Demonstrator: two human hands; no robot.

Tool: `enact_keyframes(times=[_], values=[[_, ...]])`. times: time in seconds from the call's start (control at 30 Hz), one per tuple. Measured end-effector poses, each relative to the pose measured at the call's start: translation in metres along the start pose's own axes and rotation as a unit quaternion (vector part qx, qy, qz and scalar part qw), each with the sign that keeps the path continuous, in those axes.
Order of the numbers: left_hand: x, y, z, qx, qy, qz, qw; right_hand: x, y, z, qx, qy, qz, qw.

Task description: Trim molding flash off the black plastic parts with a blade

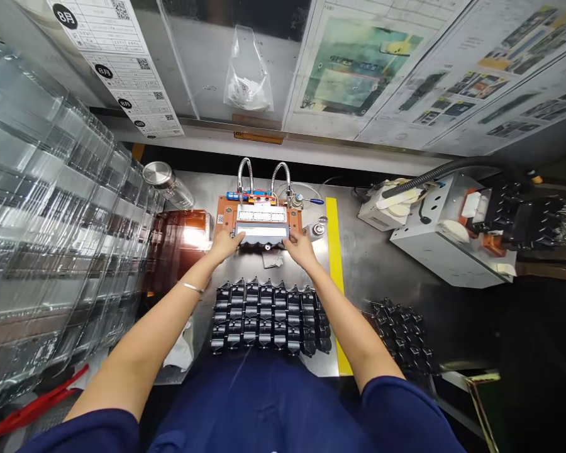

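Observation:
Both hands are at a brown bench fixture (222,209) fitted with two bent metal tubes. Between them a long black plastic part (263,241) with a scalloped edge lies along the front of the fixture, a pale strip on its upper face. My left hand (225,245) is closed on the part's left end, thumb on top. At the other end, my right hand (302,249) grips it with the thumb near the edge. The undersides of the fingers are hidden. Nearer my body, rows of similar black plastic parts (266,318) lie on the metal bench.
Stacked clear plastic trays (51,207) rise at the left, beside an amber box (182,242) and a lidded glass bottle (167,184). Yellow tape (334,270) runs down the bench. More black parts (400,333) and a white machine (453,233) stand to the right.

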State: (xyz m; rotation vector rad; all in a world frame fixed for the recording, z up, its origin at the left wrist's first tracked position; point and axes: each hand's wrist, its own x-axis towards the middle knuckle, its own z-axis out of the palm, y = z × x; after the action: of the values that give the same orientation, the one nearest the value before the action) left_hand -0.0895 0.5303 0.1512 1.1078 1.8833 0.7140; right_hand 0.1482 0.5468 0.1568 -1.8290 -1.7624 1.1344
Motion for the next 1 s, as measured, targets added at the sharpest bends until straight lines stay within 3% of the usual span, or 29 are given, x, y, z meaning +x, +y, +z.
enact_keyframes(times=[0.17,0.3,0.43,0.5,0.53,0.6,0.63,0.67,0.73,0.87,1.0], values=[[-0.083,-0.014,-0.019,-0.092,-0.031,0.078,0.992,-0.069,-0.002,-0.017,0.043,-0.006,-0.047,0.998],[-0.131,-0.015,-0.036,-0.109,-0.004,0.172,0.979,-0.098,-0.017,-0.024,-0.083,-0.078,-0.113,0.987],[-0.157,-0.020,-0.043,-0.067,-0.007,0.374,0.925,-0.133,-0.049,0.006,-0.140,-0.151,-0.116,0.972],[-0.166,-0.026,-0.044,-0.051,-0.008,0.414,0.909,-0.153,-0.064,0.027,-0.137,-0.211,-0.155,0.955],[-0.171,-0.030,-0.046,-0.063,0.002,0.380,0.923,-0.159,-0.070,0.034,-0.121,-0.252,-0.181,0.943],[-0.178,-0.040,-0.051,-0.153,0.049,0.213,0.964,-0.157,-0.074,0.041,-0.069,-0.291,-0.182,0.937],[-0.181,-0.044,-0.055,-0.211,0.078,0.112,0.968,-0.148,-0.073,0.041,-0.049,-0.272,-0.152,0.949],[-0.184,-0.048,-0.059,-0.266,0.102,0.025,0.958,-0.135,-0.069,0.040,-0.049,-0.197,-0.082,0.976],[-0.190,-0.054,-0.068,-0.346,0.115,-0.076,0.928,-0.104,-0.058,0.038,-0.083,-0.095,-0.011,0.992],[-0.200,-0.054,-0.077,-0.423,0.079,-0.108,0.896,-0.055,-0.033,0.049,-0.160,-0.021,0.085,0.983],[-0.207,-0.047,-0.075,-0.480,0.098,-0.108,0.865,-0.046,-0.027,0.055,-0.184,-0.007,0.095,0.978]])
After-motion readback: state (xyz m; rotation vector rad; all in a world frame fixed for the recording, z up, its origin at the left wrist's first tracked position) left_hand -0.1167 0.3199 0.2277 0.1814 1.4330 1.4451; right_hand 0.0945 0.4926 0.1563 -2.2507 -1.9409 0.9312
